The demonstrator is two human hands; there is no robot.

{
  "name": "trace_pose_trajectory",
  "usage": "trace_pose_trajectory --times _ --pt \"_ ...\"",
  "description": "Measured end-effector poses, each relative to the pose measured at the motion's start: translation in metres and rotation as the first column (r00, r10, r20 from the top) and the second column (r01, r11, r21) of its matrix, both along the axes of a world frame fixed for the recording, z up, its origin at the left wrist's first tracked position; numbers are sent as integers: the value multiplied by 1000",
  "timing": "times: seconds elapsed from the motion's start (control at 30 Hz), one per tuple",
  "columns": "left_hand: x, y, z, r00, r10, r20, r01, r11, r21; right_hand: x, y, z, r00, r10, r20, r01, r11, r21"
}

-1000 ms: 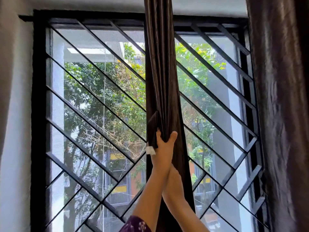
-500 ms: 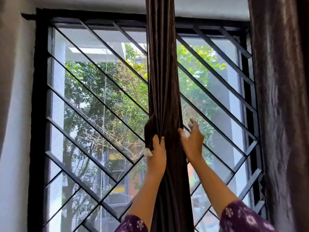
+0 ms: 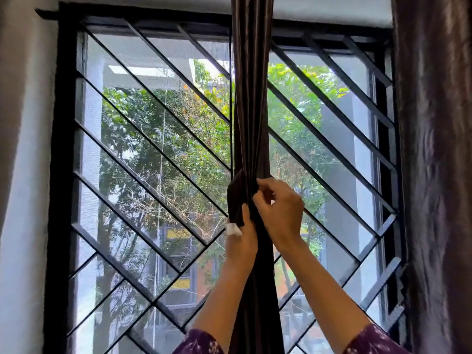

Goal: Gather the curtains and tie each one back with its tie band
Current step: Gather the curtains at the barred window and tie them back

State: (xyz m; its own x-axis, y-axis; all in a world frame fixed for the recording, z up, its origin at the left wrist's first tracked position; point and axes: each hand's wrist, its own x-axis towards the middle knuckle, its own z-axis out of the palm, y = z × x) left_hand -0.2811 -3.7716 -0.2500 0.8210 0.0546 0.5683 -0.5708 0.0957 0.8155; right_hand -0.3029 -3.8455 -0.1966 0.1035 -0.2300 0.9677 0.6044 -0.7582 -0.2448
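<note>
A dark brown curtain [image 3: 251, 98] hangs gathered into a narrow bunch down the middle of the window. A tie band [image 3: 236, 200] of the same dark cloth wraps its left side, with a white tag [image 3: 233, 229] at its lower end. My left hand [image 3: 242, 238] grips the bunch and the band just below the tag. From the right, my right hand [image 3: 278, 213] pinches the band's cloth at the front of the bunch. A second brown curtain [image 3: 436, 175] hangs loose at the right edge.
Behind the curtain is a window with a black frame [image 3: 61, 175] and diagonal black grille bars [image 3: 153, 180]. A white wall [image 3: 23, 200] lies to the left. Trees and a building show outside.
My right hand came out from behind the curtain, swung round its right side and now pinches the band at the front. My left hand kept its grip on the bunch.
</note>
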Motion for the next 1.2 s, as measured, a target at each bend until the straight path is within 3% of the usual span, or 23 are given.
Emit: trace_pose_trajectory --times 0.1,0.2,0.27,0.33,0.4,0.47,0.63,0.7,0.83,0.87,0.93,0.97,1.0,1.03,1.1,1.2 --pt "-7 -1 5 996 -88 -13 86 991 -106 -2 -1 3 998 58 -32 -59 998 -29" --pt "-14 4 5 1000 -14 -3 14 994 105 -3 -5 5 985 150 -87 -151 988 -13" --pt "-15 3 4 1000 13 -17 -11 992 123 -4 -8 5 980 168 -105 -169 986 -1" --pt "-12 3 2 999 21 -26 -19 995 96 -7 -9 5 980 162 -114 -165 986 -13" --pt "-18 0 6 994 -92 -61 86 992 -91 -10 -8 6 977 172 -122 -174 985 -6" --pt "-21 0 8 988 -142 -55 130 975 -182 -14 -7 6 968 212 -132 -209 977 31" --pt "-20 2 4 999 34 -35 -30 993 113 -18 -1 3 965 185 -185 -186 982 7" --pt "-20 -1 5 1000 -10 12 9 996 86 -19 2 3 977 133 -166 -134 991 0" --pt "-25 -1 1 991 -26 133 -11 963 270 -21 8 1 994 42 -99 -42 999 1" --pt "-28 2 3 989 -1 150 -24 985 169 -20 9 0 996 6 -89 -8 1000 -23" --pt "-20 6 4 993 -30 111 11 986 168 -19 9 -2 997 -43 -60 40 998 -53" --pt "-20 5 5 991 -133 -27 136 983 127 -18 8 -3 998 -51 -47 48 997 -55" --pt "-25 6 4 991 -131 -25 133 987 89 -17 6 -4 998 -48 -37 46 997 -55" --pt "-21 7 3 969 -245 -38 245 969 -4 -17 5 -4 999 -38 -36 36 998 -48" --pt "-15 13 8 933 -339 117 355 919 -170 -17 4 -6 999 -1 -47 0 1000 -15" --pt "-11 16 28 895 -306 324 381 903 -199 -20 7 -6 991 118 -69 -113 991 67"
